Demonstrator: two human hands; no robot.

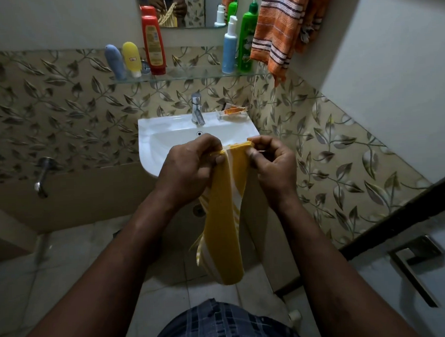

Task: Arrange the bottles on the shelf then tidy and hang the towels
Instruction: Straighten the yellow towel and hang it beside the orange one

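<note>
I see L hand (190,163) and R hand (273,162) side by side, fingers curled, both pinching the top edge of the yellow striped towel (224,232). It hangs folded below the fingertips, in front of the washbasin (148,136). Beyond the fingers, red bottle (153,44) and green pump bottle (247,37) stand on the glass shelf (186,75). Orange striped towel (279,30) hangs up-right.

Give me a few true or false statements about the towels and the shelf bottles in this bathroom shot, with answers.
1. The left hand and right hand both pinch the top edge of the yellow towel. True.
2. Five bottles stand on the glass shelf. True.
3. The orange towel lies on the glass shelf. False: it hangs at the upper right.
4. The red bottle stands right of the green bottle. False: it stands left of it.
</note>
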